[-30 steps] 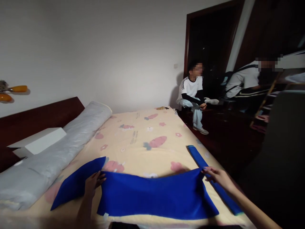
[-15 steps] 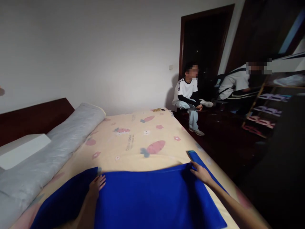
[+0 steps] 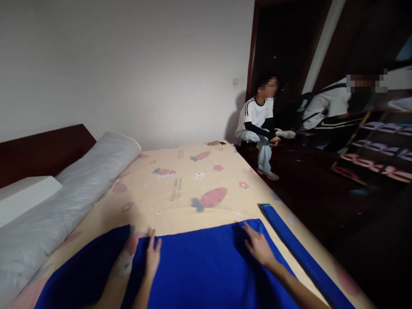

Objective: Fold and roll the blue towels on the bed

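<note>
The room is dim and unevenly lit: the white wall [image 3: 167, 77] is palest around its middle and greys toward the upper left, while the doorway [image 3: 286, 34] and lower right corner sink to near black. The seated person [image 3: 255, 113] casts a soft shadow leftward on the wall, so light reaches there from the right. A dark shadow lies beside the right hand [image 3: 258, 246] on the blue cloth [image 3: 199, 266]. Wide-angle stretch tilts the door frame; the pink footwear [image 3: 373, 164] looks soft and smeared, and mosaic blocks cover both faces.
</note>
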### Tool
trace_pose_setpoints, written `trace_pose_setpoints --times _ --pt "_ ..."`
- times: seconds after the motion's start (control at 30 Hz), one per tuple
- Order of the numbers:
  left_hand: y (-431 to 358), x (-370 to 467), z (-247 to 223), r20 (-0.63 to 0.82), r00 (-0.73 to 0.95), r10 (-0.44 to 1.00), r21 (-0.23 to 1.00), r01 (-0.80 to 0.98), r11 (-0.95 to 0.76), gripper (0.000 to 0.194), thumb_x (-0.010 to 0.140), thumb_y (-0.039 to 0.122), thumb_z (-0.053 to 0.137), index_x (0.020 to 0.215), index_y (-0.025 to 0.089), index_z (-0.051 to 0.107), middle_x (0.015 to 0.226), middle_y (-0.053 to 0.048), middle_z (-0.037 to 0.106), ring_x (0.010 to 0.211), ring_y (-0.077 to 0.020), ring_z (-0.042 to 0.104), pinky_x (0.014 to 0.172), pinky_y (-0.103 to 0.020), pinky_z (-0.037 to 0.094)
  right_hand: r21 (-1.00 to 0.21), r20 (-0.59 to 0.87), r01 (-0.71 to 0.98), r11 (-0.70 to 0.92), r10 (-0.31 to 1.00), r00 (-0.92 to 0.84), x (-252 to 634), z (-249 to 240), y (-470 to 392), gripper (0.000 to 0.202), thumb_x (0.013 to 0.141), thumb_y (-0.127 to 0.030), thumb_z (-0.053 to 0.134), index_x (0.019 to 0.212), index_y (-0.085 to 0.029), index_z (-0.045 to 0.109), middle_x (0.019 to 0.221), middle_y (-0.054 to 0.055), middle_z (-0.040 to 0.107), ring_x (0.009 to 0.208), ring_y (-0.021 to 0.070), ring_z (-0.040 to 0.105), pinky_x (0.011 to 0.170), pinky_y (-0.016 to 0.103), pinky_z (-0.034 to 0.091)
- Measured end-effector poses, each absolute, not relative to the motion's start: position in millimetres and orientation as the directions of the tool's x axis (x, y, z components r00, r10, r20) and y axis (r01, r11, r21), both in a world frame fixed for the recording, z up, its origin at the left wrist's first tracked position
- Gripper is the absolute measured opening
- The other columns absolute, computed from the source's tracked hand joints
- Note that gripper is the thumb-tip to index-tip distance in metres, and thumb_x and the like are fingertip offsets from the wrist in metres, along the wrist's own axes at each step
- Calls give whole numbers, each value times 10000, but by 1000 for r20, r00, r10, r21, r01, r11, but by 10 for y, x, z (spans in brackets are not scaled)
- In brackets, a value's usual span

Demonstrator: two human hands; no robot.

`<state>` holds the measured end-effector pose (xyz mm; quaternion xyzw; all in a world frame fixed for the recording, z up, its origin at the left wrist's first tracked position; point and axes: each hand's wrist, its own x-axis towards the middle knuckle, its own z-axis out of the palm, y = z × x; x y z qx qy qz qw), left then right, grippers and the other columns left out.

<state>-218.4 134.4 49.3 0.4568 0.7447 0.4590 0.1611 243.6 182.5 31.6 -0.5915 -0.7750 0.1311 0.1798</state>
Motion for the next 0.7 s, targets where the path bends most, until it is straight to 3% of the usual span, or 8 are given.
trace_pose_setpoints --times 0.07,0.17,0.27,0.33,0.4,0.47,0.53,0.7 --pt "1347 -1672 287 205 -357 911 788 613 62 522 880 354 463 1386 227 488 1548 -56 383 1423 -212 340 1168 -358 311 -421 111 834 356 933 -343 1966 232 1658 531 880 -310 393 1389 -204 502 1512 74 416 1356 254 432 1094 430 390" --pt "1323 -943 58 171 34 985 493 862 -115 556 940 309 296 1485 209 342 1571 -59 319 1455 -206 258 1181 -422 300 -429 143 784 449 891 -432 1299 108 1489 517 941 -395 380 1448 -311 431 1536 -17 369 1378 227 399 1116 340 365" --pt "1296 -637 -22 108 127 986 411 898 -161 556 937 311 303 1489 248 330 1562 -35 325 1444 -208 286 1189 -415 286 -409 194 748 522 851 -488 995 8 1484 521 964 -434 372 1479 -353 362 1532 -52 365 1378 245 395 1131 335 345" --pt "1273 -781 -26 82 92 992 346 931 -115 546 939 354 316 1480 290 336 1563 -15 318 1444 -218 287 1198 -439 256 -380 187 765 520 853 -487 1099 -37 1570 531 958 -492 391 1475 -375 357 1535 -68 353 1386 247 383 1150 348 319" --pt "1226 -1179 -28 57 -48 997 197 980 36 539 946 376 296 1479 300 326 1569 -17 302 1452 -227 266 1191 -486 241 -333 150 832 444 896 -418 1431 -68 1693 553 945 -548 395 1463 -354 390 1541 -46 345 1402 242 357 1162 368 298" --pt "1148 -1731 -42 73 -271 960 57 962 268 545 954 361 266 1487 257 306 1577 -58 280 1455 -233 258 1173 -510 254 -283 111 909 307 952 -287 1899 -98 1816 582 946 -552 369 1453 -271 427 1536 28 361 1414 253 331 1157 423 299" --pt "1056 -2292 -52 67 -468 881 -2 883 469 552 966 376 229 1502 249 254 1580 -69 273 1447 -231 286 1136 -512 316 -265 104 940 212 976 -191 2370 -144 1910 621 956 -514 328 1461 -161 411 1536 128 341 1424 306 300 1143 535 280" --pt "938 -2882 75 -17 -434 901 -56 900 433 523 963 330 265 1479 268 325 1549 -51 361 1434 -218 316 1112 -455 358 -195 137 968 158 982 -132 2862 -301 2011 607 957 -503 309 1460 -179 410 1531 118 366 1429 267 302 1140 526 273"
